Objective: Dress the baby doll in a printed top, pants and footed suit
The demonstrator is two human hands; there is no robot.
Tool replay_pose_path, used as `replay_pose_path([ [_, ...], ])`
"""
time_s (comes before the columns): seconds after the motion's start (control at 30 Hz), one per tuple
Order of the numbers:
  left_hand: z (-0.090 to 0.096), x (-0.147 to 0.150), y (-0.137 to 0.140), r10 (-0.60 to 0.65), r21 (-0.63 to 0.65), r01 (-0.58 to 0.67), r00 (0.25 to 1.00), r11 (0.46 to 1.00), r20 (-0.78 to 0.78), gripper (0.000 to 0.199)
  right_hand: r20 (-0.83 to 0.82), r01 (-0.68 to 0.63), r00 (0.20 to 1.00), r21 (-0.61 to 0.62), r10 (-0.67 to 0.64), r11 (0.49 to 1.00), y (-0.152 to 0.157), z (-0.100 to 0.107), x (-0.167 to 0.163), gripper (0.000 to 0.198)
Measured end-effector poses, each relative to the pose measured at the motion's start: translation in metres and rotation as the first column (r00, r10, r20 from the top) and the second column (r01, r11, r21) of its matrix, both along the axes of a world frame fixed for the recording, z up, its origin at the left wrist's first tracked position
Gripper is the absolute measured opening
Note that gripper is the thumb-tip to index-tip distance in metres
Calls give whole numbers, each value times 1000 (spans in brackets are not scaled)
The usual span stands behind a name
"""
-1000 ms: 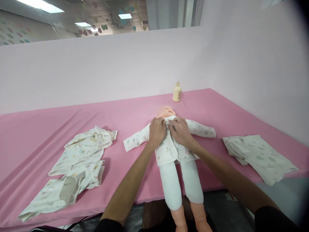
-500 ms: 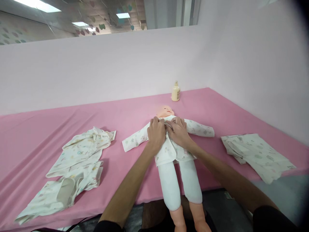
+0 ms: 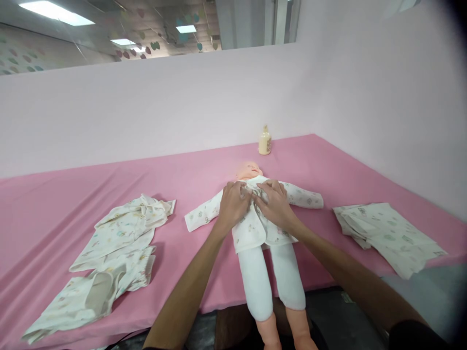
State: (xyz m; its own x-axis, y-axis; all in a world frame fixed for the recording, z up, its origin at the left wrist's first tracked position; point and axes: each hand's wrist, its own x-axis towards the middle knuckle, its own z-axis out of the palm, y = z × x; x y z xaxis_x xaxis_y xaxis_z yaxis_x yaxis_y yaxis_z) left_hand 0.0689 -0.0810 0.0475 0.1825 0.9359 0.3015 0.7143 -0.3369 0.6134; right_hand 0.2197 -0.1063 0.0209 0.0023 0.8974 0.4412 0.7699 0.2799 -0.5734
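A baby doll (image 3: 250,170) lies on its back, its head toward the wall and its bare feet past the table's front edge. It wears a white printed baby jacket (image 3: 250,233) with sleeves spread wide, and white leggings (image 3: 255,282). My left hand (image 3: 234,204) is closed on one front edge of the jacket at the chest. Opposite it, my right hand (image 3: 273,199) pinches the other edge, fingertips close to the left ones. Below my hands the jacket's front parts at the hem. Whatever fastening lies between my fingers is too small to make out.
Crumpled printed baby clothes (image 3: 120,233) lie at the left of the pink-covered table (image 3: 189,170). On the right is a folded printed garment (image 3: 390,233), partly over the front edge. A cream pump bottle (image 3: 264,142) stands at the back, before the white wall (image 3: 164,107).
Both hands have slid slightly down the jacket front, showing more of its collar. The doll and the other clothes lie as before; the view has tilted a little.
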Motion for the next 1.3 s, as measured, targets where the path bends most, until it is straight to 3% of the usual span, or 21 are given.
replay_pose_path([
  [0.13, 2, -1, -21, 3, -169, 10, 997, 986, 79, 41, 46, 22, 999, -43, -20, 999, -5, 10, 3, 27],
  [0.27, 2, 6, -20, 7, -181, 2, 999, 983, 49, 44, 75, 36, 997, -164, -24, 986, 5, 27, 10, 13],
  [0.4, 6, 22, -17, 30, -96, -48, 984, 994, -176, 44, -51, -23, 999, -216, 12, 976, 14, 35, 21, 10],
  [0.57, 8, 36, -21, 111, 143, -42, 846, 989, -522, 36, -253, -87, 967, -195, 36, 977, 21, 30, 29, 11],
  [0.73, 13, 31, -24, 109, 153, -14, 770, 988, -628, 23, -317, -69, 948, -171, 12, 983, 25, 30, 31, 15],
  [0.87, 21, 23, -22, 93, 89, -42, 712, 995, -696, 26, -269, -83, 963, -257, 11, 963, 18, 31, 32, 34],
  [0.97, 19, 13, -17, 158, 86, -135, 730, 987, -665, 27, -144, -67, 989, -286, 26, 956, 7, 32, 33, 38],
  [1.07, 9, 0, -11, 210, 75, -201, 819, 977, -534, 28, -28, -44, 999, -249, 38, 967, -2, 32, 34, 26],
  [1.17, 0, -13, -7, 146, 10, -152, 925, 988, -352, 30, 0, -42, 999, -223, 43, 974, -6, 32, 36, 18],
  [1.3, -7, -28, -2, 95, 59, -81, 951, 995, -293, 34, -17, -41, 999, -223, 38, 974, -4, 31, 38, 17],
])
